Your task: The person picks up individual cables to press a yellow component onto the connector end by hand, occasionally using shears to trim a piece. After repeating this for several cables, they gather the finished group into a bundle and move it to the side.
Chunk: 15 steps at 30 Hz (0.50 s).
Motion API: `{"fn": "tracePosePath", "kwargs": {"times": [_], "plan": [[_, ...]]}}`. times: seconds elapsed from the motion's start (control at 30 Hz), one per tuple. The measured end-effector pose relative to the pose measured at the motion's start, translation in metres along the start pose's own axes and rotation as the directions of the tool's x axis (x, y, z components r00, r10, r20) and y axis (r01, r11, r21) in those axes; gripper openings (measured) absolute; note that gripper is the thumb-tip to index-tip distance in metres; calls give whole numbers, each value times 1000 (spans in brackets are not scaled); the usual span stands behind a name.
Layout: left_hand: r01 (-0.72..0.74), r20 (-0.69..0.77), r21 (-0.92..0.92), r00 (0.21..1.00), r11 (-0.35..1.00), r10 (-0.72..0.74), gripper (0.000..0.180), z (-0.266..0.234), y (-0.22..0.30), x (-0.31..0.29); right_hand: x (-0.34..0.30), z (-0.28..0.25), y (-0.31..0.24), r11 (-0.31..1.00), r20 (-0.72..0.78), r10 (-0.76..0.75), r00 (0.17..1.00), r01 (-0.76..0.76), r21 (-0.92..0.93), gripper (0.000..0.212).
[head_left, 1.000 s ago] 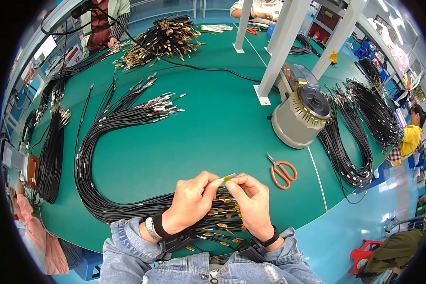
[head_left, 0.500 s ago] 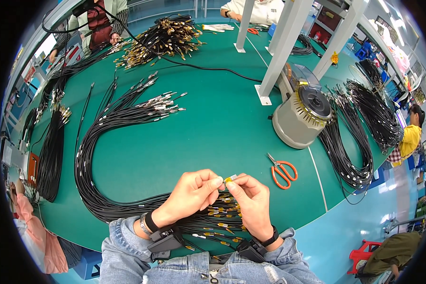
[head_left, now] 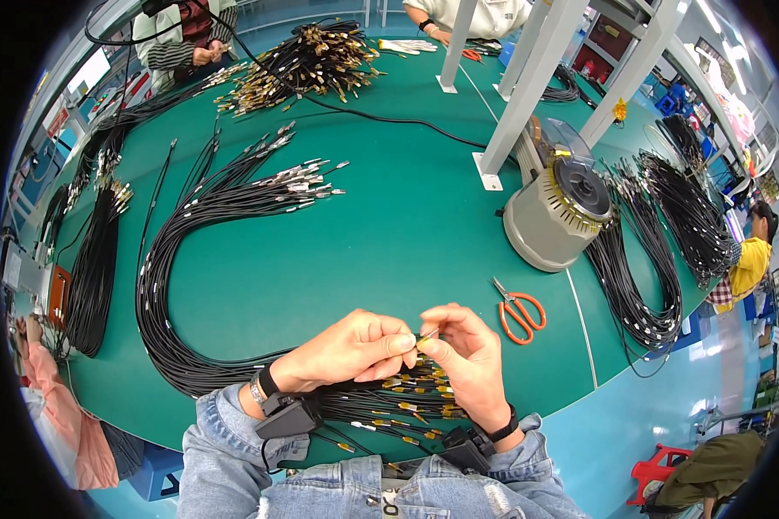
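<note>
From where I stand, both hands meet over the near edge of the table (head_left: 363, 251). The left hand (head_left: 368, 348) is closed in a pinch, thumb on forefinger, at one side of a cable tip (head_left: 423, 340); the right hand (head_left: 466, 356) pinches at its other side, its fingers loosely curled. The tip sits between them, mostly covered, with a little yellow showing; whether both grips are firm I cannot tell.

Just below lie many yellow-tabbed ends (head_left: 414, 405), and the black bundle (head_left: 157, 285) curves away to the left and far side. A tip this small could slip or twist if either pinch loosened, and yellow film, if that is what shows, could crease or stick to a fingertip. A sleeve or wrist brushing the crowded ends could tangle them. The scissors (head_left: 519, 313), right of the hands, lie blades partly apart, so a careless reach might nick something. The dispenser (head_left: 550, 227) stands beyond.
</note>
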State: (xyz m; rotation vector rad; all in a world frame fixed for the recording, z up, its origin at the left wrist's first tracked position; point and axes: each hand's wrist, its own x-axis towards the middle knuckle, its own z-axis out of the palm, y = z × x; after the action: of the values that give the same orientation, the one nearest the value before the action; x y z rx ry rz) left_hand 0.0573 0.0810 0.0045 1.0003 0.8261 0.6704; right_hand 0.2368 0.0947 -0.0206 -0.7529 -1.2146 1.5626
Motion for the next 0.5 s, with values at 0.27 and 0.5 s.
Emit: {"fn": "tracePosePath", "kwargs": {"times": [0.27,0.5], "plan": [[160,377,-178,922,971,-82,37,-16,-4,-1,3,-12,0,978,357,-179,917,204,-34,10],[101,404,-111,913,989,-48,33,-16,4,-11,12,-9,-11,970,397,-193,897,236,-62,14]]}}
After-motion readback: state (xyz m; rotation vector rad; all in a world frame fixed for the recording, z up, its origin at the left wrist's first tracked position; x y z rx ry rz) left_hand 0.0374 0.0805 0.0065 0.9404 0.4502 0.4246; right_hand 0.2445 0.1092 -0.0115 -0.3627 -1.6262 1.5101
